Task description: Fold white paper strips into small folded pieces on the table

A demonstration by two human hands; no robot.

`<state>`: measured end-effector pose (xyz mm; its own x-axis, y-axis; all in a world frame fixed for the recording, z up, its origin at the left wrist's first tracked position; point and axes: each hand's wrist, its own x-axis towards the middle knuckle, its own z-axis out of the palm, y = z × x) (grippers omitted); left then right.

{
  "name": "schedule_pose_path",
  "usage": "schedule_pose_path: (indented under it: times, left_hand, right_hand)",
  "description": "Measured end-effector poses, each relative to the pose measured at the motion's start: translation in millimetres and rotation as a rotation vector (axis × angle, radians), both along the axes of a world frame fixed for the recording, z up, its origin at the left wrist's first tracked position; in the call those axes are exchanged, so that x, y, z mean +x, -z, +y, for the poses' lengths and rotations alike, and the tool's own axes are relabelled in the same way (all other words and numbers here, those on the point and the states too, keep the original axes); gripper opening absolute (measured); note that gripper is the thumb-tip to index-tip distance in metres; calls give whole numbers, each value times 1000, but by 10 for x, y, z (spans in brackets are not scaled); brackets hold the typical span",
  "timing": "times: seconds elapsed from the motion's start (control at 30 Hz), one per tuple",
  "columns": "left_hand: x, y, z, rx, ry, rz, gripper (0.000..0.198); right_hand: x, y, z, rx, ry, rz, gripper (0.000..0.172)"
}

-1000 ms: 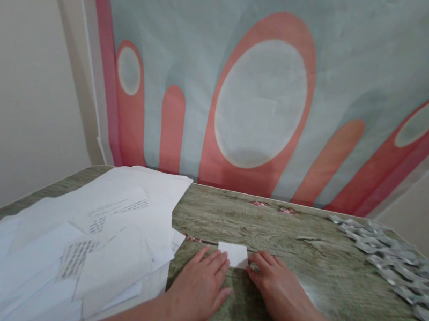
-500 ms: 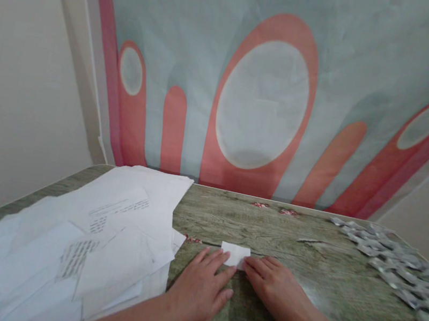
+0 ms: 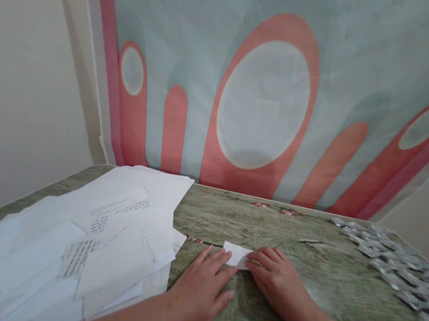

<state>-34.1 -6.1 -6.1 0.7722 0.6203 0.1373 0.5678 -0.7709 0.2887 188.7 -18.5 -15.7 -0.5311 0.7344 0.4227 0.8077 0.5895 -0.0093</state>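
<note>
Paper (image 3: 238,255) is lying under the spread left hand (image 3: 202,288) and curled right hand (image 3: 276,280), the right's grip unclear. Light pressing should be helping.

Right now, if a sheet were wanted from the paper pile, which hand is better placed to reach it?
Probably the left hand: it lies beside the paper pile, while the right hand is farther, at the right end of the small white paper.
</note>
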Motion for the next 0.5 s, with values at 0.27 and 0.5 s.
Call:
schedule_pose_path:
  times: [0.27, 0.5]
  left_hand:
    - [-1, 0, -11, -24, -12, 5, 47]
    - [14, -7, -18, 33, -28, 5, 48]
  right_hand:
    - [51, -23, 12, -133, -137, 80, 17]
    - [45, 13, 5, -193, -169, 115, 19]
